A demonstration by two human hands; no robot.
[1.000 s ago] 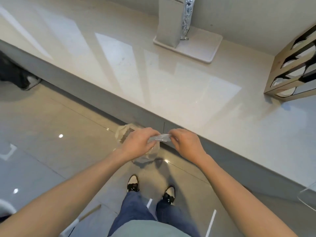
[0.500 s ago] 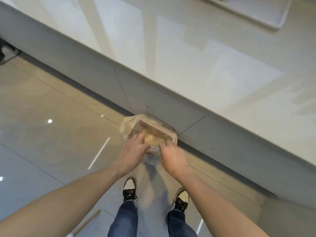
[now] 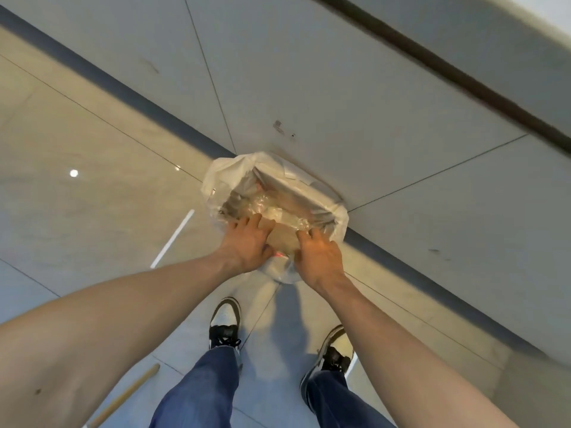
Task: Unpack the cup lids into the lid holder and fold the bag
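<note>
A small bin lined with a white plastic liner stands on the floor against the foot of the counter. Crumpled clear plastic lies inside it. Both my hands reach down over its near rim. My left hand has its fingers spread and fairly straight on the clear bag at the rim. My right hand has bent fingertips on the same clear plastic at its right side. How the bag is folded is hidden under my hands. No lids or lid holder are in view.
The grey counter front rises right behind the bin, with the counter edge at the top right. My two shoes stand on the tiled floor just before the bin. A wooden stick lies at the lower left.
My view has tilted from the countertop down to the floor. Both hands carried the folded clear bag down from counter height into the mouth of the lined bin.
</note>
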